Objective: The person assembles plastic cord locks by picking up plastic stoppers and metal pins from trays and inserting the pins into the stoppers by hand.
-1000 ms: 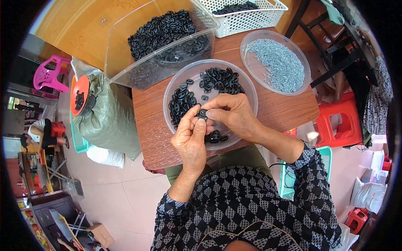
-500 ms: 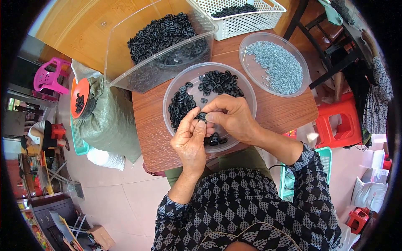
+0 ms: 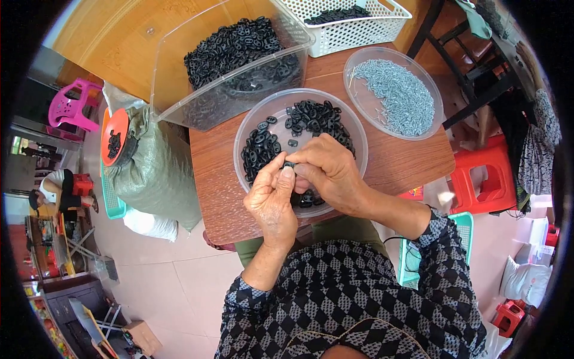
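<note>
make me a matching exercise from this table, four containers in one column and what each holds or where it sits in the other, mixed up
Things:
1. round clear bowl
2. shallow clear dish
3. tilted clear tub
4. white lattice basket

Descriptions:
A. far edge of the table, a few black parts inside
B. silvery metal pieces
C. heaped black parts, propped on its side
D. directly under both hands

Pairs: 1-D, 2-B, 3-C, 4-A

Centre frame: left hand (image 3: 272, 200) and right hand (image 3: 327, 172) pinch small black plastic piece (image 3: 289, 164) together above round clear bowl (image 3: 248, 128) of black pieces. Upper right: clear bowl of grey screws (image 3: 396, 91).
</note>
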{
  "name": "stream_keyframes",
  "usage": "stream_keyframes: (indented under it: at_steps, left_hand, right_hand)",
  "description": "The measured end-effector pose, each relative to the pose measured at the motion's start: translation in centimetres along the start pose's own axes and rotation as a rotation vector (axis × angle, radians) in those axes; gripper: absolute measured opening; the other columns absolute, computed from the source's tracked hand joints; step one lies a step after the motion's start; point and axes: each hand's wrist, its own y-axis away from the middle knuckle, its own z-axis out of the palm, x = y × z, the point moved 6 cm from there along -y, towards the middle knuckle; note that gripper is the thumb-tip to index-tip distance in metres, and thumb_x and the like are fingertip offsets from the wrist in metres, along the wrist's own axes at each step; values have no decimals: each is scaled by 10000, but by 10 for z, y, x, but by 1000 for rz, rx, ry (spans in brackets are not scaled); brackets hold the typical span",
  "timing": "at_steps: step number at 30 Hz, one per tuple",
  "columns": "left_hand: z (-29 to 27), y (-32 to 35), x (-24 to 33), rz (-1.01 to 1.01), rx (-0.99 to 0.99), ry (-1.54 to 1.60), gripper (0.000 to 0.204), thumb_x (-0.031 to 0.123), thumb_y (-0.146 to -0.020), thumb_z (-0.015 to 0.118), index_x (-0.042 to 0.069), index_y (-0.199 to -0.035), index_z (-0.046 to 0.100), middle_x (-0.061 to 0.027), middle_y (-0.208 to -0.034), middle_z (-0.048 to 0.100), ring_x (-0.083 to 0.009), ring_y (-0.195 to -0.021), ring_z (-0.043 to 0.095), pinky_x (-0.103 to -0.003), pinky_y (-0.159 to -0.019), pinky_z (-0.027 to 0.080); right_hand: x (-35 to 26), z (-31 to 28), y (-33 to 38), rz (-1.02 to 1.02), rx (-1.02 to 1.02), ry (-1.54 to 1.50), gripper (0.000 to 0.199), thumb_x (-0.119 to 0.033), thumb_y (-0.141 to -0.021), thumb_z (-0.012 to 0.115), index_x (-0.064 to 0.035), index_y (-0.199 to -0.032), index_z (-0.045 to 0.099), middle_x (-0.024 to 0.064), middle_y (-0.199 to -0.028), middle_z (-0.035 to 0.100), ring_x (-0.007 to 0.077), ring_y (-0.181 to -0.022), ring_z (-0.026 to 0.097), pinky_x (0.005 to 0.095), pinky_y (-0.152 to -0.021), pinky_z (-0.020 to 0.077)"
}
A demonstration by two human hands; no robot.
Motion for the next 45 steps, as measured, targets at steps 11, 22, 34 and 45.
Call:
stream_keyframes:
  at_steps: [11,22,34,45]
  left_hand:
    - [-2,-8,-6,-54,77,128,179,-7,-898,544,-88,-1047,602,-75,-889,641,-91,-741,584,-215,-690,489]
    - [0,-5,4,-10,-57,29,267,13,-892,580,-72,-1145,593,-95,-1051,637,-96,-863,578,-216,-774,480]
    - [1,-9,8,58,-146,3,361,90,-869,643,-80,-1179,571,-72,-1064,623,-35,-771,480,-172,-725,422]
    - [2,-3,5,189,-82,-89,320,79,-894,604,-93,-1161,560,-149,-1170,601,-104,-955,553,-220,-838,443]
  right_hand:
    - [-12,-1,-1,-130,56,121,296,-33,-671,664,-23,-963,613,100,-798,566,287,-764,503,377,-659,433]
    - [-11,-7,2,-227,104,158,287,-36,-625,696,18,-895,613,103,-797,578,272,-725,516,355,-630,447]
    - [-16,-13,-1,-226,112,112,251,-43,-666,697,28,-887,602,104,-756,574,263,-693,521,352,-601,437]
    - [-22,-17,-1,-332,157,93,241,-46,-685,700,35,-881,586,108,-766,567,264,-662,516,351,-587,428]
